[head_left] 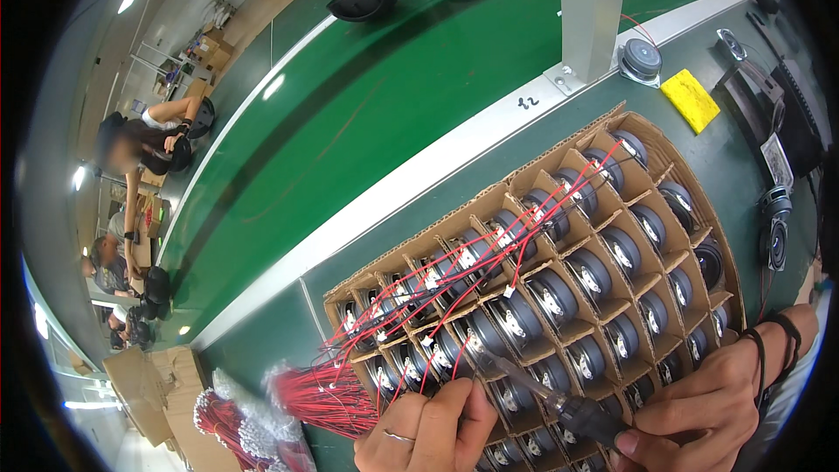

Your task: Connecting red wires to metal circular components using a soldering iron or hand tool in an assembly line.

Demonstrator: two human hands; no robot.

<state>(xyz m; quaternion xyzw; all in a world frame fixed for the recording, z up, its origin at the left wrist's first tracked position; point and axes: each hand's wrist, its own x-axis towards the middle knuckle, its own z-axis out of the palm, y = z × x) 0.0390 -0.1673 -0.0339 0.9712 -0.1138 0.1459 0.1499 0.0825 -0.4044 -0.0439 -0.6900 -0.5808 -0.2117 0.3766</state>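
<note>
left hand [428, 433] near edge, fingers curled shut on thin red wires [454, 297] | right hand [712, 402] closed round soldering iron [559, 402], grip its dark handle, tip likely hot | speakers [551, 297] in cardboard tray [411, 249] mid-tabletop: heavy, rigid; wires limp, joints fragile | loose wire bundle [328, 393] near left | yellow sponge [690, 100] far right

We see a bright, evenly lit scene; ceiling lamps glare as white streaks on the green conveyor belt [367, 105] at upper left. Shadows are soft. Straight edges bow strongly toward the black circular rim, and the far left of the frame turns smeared and hazy.
</note>
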